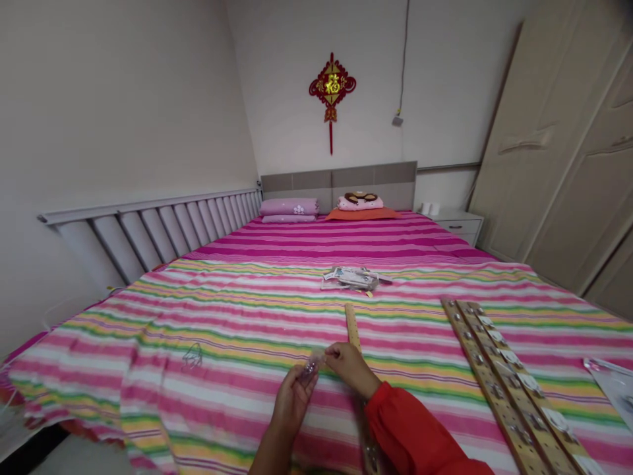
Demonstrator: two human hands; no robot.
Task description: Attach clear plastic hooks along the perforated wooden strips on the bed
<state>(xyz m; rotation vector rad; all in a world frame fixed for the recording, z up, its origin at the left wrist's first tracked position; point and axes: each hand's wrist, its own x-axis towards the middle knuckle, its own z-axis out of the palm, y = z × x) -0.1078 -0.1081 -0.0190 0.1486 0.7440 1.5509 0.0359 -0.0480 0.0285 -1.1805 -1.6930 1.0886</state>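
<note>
My left hand (294, 401) grips a small clear plastic bag (310, 367) holding something dark. My right hand (352, 368), in a red sleeve, pinches the bag's upper end. Just beyond my right hand lies a narrow wooden strip (352, 326), and its lower part seems to continue under my forearm. To the right, a long wooden board with metal fittings and white round pieces (514, 389) rests on the striped bedsheet (198, 409). A pile of packets (351, 278) lies farther ahead.
A thin wire loop (192, 356) lies on the sheet at left, and a printed sheet (610, 389) sits at the right edge. Beyond are pillows (288, 210), a headboard (339, 185), a bedside cabinet (459, 225), and a wardrobe (554, 145).
</note>
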